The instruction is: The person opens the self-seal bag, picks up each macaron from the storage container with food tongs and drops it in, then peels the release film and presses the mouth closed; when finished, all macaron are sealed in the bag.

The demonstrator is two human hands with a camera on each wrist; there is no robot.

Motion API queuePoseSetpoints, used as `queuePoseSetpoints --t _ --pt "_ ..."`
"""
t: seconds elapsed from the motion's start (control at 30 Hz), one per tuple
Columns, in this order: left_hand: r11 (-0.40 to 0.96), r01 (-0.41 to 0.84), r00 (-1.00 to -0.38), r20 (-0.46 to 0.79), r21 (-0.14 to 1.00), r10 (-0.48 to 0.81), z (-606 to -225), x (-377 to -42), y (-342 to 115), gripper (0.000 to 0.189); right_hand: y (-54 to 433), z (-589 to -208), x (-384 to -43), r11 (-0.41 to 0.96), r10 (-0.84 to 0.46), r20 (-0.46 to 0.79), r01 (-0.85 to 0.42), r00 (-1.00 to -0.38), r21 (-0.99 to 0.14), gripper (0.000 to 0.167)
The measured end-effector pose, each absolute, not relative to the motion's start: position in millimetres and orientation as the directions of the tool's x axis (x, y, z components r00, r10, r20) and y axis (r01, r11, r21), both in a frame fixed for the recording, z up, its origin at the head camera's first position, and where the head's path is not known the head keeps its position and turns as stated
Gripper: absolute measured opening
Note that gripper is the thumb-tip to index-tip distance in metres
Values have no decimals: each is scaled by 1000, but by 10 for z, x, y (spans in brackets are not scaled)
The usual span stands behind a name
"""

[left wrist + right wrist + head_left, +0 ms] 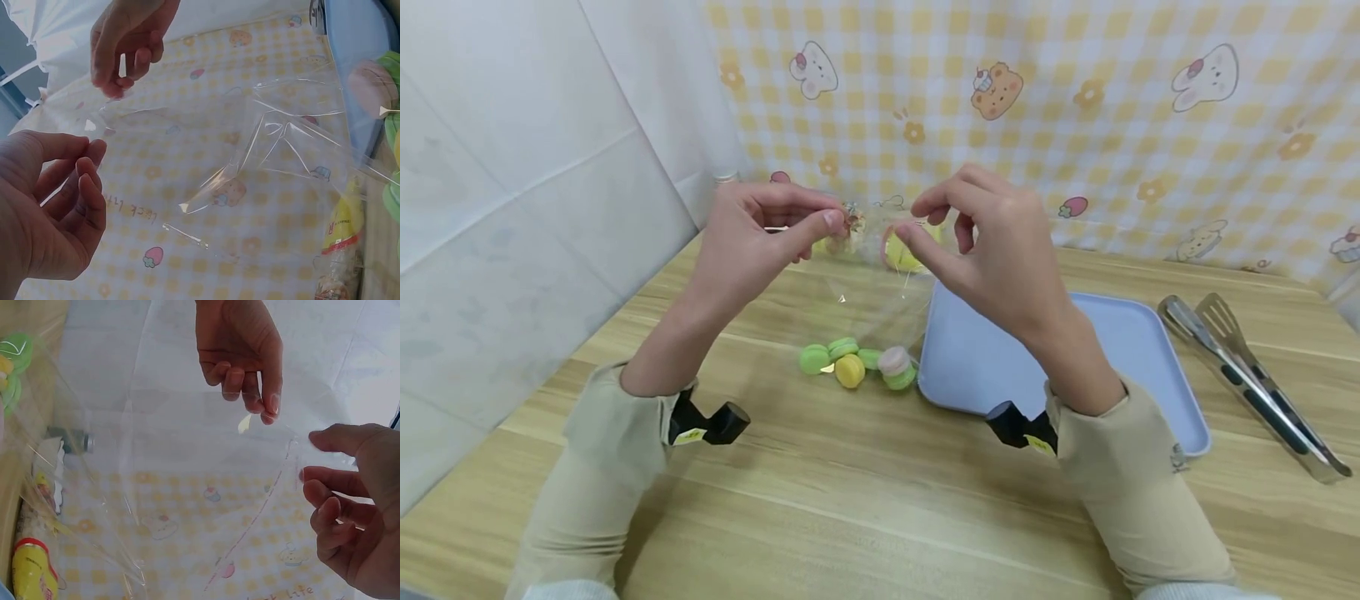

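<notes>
A clear plastic bag (868,304) hangs in front of me, its film hard to see apart from glints. My left hand (752,229) pinches its upper edge between thumb and forefinger. Close to the opposite top corner is my right hand (988,242); in the right wrist view its thumb and forefinger (331,480) stand apart. Several macarons show at the bag's lower end: a green macaron (815,359), a yellow macaron (850,372) and a pink-and-green one (897,367). Glinting film crosses them, but I cannot tell whether all lie inside.
A blue tray (1120,367) lies to the right, partly behind my right arm. Beyond it are metal tongs (1232,367) and a slotted turner (1225,321). Behind the bag stands a yellow-and-red package (342,228). A dark green bottle (69,441) is near the white wall.
</notes>
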State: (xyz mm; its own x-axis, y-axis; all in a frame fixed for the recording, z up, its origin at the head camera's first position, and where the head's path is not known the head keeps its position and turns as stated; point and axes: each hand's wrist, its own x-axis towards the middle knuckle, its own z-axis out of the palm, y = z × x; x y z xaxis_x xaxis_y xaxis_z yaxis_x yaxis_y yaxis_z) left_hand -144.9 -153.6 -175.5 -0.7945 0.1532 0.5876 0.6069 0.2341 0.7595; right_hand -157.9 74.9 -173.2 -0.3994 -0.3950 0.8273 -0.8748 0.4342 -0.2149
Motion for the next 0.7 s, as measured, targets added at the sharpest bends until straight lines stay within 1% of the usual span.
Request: queuePoseSetpoints --t 0.1,0.17,0.23,0.33,0.47,0.7 --pt "235 614 -789 597 753 148 -1746 -1445 -1534 12 761 -1726 -1564 470 -405 797 -849 -449 -240 13" --pt "228 617 -786 600 753 147 -1743 -1446 -1534 12 772 -1729 -1571 473 -406 771 -834 -491 -283 11" --pt "227 620 -784 603 751 145 -1744 -1449 -1534 12 780 -1733 -1594 462 -406 754 -827 -517 -319 10" --pt "230 622 -783 604 749 149 -1749 -1459 -1536 13 790 -1742 -1629 439 -400 741 -822 -539 -361 6" --pt "228 622 -783 603 749 154 -1752 -1462 -1540 14 795 -1752 -1650 429 -408 723 -816 -557 -387 3" --pt "222 613 -790 593 758 159 -1758 -1468 -1546 13 793 -1770 -1665 423 -435 688 -807 -580 -412 7"
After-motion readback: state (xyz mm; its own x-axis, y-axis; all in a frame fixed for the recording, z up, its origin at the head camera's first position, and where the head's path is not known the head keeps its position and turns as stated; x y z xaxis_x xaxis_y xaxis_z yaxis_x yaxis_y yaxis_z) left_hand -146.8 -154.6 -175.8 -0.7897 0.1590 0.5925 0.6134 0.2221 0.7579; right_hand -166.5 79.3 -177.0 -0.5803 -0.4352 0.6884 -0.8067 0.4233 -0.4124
